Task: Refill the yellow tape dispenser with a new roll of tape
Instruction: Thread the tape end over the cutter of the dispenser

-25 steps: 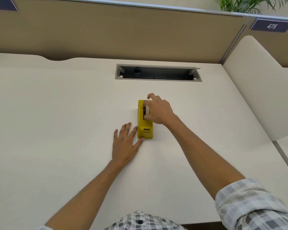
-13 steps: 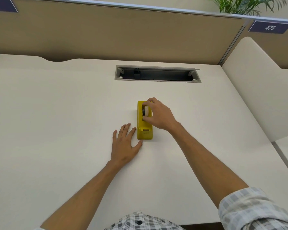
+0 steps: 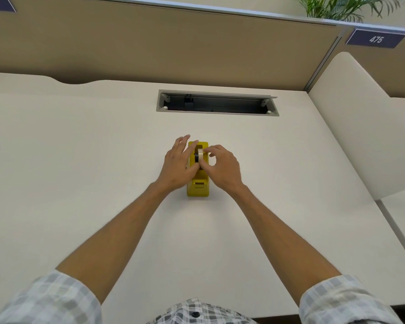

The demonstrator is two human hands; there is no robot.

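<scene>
The yellow tape dispenser stands lengthwise in the middle of the white desk, cutter end toward me. A pale roll of tape on a dark core sits upright in its slot. My right hand pinches the roll between thumb and fingers from the right. My left hand rests against the dispenser's left side, thumb by the roll, fingers spread and pointing away from me. Its hold on the dispenser is partly hidden.
An open cable tray slot lies in the desk beyond the dispenser. A tan partition wall runs along the back. A curved white divider bounds the right side, with a plant and a "475" sign above.
My left hand has lifted off the desk near the cutter end and moved up against the dispenser's left side. My right hand stays on the roll. The camera view has shifted.
</scene>
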